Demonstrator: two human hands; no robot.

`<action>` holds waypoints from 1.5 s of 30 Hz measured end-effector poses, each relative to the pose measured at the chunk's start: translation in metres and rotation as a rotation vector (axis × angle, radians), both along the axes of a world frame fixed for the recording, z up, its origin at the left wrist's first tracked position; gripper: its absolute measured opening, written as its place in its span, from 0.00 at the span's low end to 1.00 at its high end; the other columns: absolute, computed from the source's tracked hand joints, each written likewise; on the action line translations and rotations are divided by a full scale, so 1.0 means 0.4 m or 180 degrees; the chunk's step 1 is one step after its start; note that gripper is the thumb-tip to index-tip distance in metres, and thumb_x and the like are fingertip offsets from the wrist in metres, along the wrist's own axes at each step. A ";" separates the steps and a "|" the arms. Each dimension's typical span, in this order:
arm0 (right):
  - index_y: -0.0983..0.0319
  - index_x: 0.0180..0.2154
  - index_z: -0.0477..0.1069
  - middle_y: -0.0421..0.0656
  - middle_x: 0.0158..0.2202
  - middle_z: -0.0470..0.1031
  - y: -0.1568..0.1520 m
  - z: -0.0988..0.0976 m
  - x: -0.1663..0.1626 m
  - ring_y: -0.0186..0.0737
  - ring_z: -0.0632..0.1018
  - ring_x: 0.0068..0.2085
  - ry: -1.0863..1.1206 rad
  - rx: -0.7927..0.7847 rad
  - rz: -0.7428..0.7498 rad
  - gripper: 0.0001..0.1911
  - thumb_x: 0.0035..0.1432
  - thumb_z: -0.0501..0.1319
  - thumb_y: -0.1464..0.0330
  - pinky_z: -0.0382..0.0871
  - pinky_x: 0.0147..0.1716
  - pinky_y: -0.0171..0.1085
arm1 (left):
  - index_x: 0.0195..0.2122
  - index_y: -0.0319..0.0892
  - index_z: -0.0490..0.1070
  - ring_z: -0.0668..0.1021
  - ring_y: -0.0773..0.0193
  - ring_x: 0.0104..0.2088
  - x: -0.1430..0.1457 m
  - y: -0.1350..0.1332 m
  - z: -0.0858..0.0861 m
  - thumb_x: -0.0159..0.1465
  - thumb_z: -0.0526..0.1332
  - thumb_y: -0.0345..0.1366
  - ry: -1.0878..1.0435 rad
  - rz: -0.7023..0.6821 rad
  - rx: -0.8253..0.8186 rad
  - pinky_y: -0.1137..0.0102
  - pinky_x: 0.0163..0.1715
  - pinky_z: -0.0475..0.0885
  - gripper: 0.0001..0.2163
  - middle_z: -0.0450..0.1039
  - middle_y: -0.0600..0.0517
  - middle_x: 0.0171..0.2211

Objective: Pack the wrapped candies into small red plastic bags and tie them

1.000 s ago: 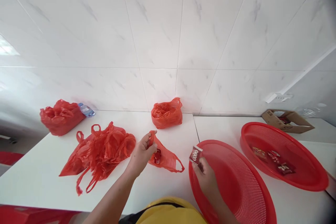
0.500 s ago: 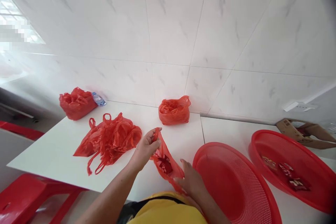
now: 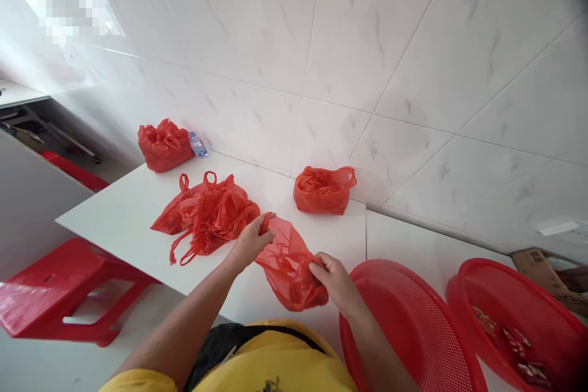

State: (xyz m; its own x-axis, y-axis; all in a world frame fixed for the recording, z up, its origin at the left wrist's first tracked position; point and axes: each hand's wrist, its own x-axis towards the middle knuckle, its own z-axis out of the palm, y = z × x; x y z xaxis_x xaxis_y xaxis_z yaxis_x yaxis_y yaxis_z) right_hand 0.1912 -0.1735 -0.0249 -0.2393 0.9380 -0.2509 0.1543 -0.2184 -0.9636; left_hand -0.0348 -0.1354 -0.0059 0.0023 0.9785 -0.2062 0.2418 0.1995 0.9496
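I hold a small red plastic bag (image 3: 289,263) above the near edge of the white table (image 3: 119,214). My left hand (image 3: 252,241) pinches its upper left rim. My right hand (image 3: 333,280) grips its right side, fingers closed on the plastic. What lies inside the bag is hidden. A heap of empty red bags (image 3: 209,211) lies just left of my left hand. The nearer red mesh basket (image 3: 408,331) sits right of my right hand.
A filled red bag (image 3: 324,190) stands by the wall, another red bag (image 3: 165,144) with a water bottle (image 3: 198,144) at the far left corner. A second red basket (image 3: 523,324) at the right holds small packets (image 3: 517,343). A red stool (image 3: 68,288) stands left below the table. A cardboard box (image 3: 546,263) lies far right.
My right hand carried a small packet from over the near basket to the bag and now grips the bag's side; the packet is out of sight. The view swung left.
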 end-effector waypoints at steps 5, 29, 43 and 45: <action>0.58 0.24 0.58 0.32 0.18 0.58 0.010 0.009 0.011 0.31 0.60 0.22 -0.0223 0.0036 -0.0230 0.18 0.57 0.57 0.55 0.55 0.24 0.33 | 0.51 0.39 0.69 0.71 0.65 0.27 0.001 -0.018 -0.035 0.56 0.57 0.39 0.0236 -0.0274 -0.0193 0.72 0.26 0.62 0.21 0.67 0.56 0.26; 0.56 0.33 0.68 0.43 0.43 0.77 -0.012 -0.026 0.102 0.45 0.75 0.46 0.0482 0.0392 -0.1805 0.13 0.52 0.64 0.55 0.69 0.43 0.42 | 0.30 0.43 0.74 0.73 0.65 0.33 0.021 -0.058 0.080 0.56 0.61 0.31 0.0977 -0.0810 0.1225 0.73 0.30 0.66 0.03 0.73 0.49 0.36; 0.61 0.30 0.72 0.36 0.19 0.62 -0.073 0.015 -0.036 0.32 0.61 0.22 0.0138 -0.0482 0.0448 0.18 0.53 0.61 0.51 0.54 0.23 0.34 | 0.30 0.43 0.73 0.72 0.68 0.28 0.118 -0.091 0.055 0.53 0.65 0.33 0.0450 -0.1677 0.0382 0.75 0.26 0.66 0.04 0.72 0.55 0.30; 0.61 0.20 0.66 0.35 0.16 0.58 -0.071 0.015 -0.048 0.31 0.57 0.21 0.0056 -0.0525 0.0405 0.23 0.54 0.59 0.50 0.50 0.21 0.35 | 0.33 0.43 0.72 0.74 0.67 0.31 0.128 -0.097 0.042 0.52 0.65 0.31 0.0359 -0.1563 0.0479 0.75 0.28 0.68 0.07 0.72 0.53 0.34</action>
State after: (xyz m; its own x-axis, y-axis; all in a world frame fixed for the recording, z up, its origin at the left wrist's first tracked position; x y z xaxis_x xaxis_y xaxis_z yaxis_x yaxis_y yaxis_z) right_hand 0.1718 -0.2018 -0.0189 -0.3589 0.8464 -0.3935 0.1743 -0.3534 -0.9191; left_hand 0.0162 -0.1742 0.0110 0.4542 0.8865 -0.0889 0.3750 -0.0996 0.9217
